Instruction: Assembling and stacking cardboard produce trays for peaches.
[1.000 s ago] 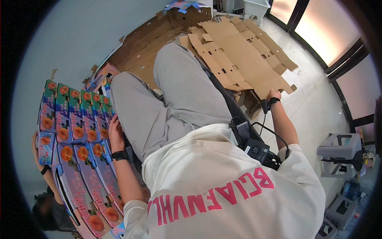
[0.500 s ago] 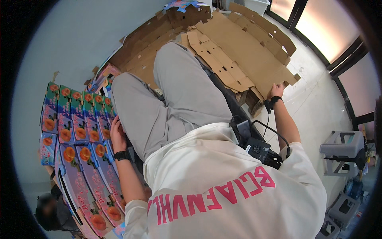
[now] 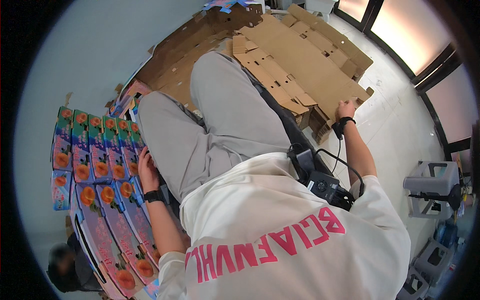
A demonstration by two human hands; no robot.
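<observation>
My right hand (image 3: 346, 109) is closed on the near corner of a large brown cardboard sheet (image 3: 305, 55), an unfolded box with cut slots and flaps. The sheet lies over other folded cardboard (image 3: 272, 75) to the right of my knees. My left hand (image 3: 147, 171) rests between my left thigh and a stack of printed boxes (image 3: 107, 200), its fingers slightly apart and partly bent. It appears to hold nothing; whether the fingertips touch the boxes, I cannot tell. The boxes are purple, blue and green with orange fruit pictures.
More brown cardboard (image 3: 172, 65) stands along the wall beyond my knees. On the right, grey plastic stools (image 3: 432, 177) are on the pale tiled floor (image 3: 387, 120). A black device with cables (image 3: 325, 185) lies at my waist. Another person (image 3: 70, 265) is at the lower left.
The cardboard sheet has shifted slightly left, and its far-right flaps look flatter and more spread. My right hand moved slightly away from me with it. My left hand stays nearly in place.
</observation>
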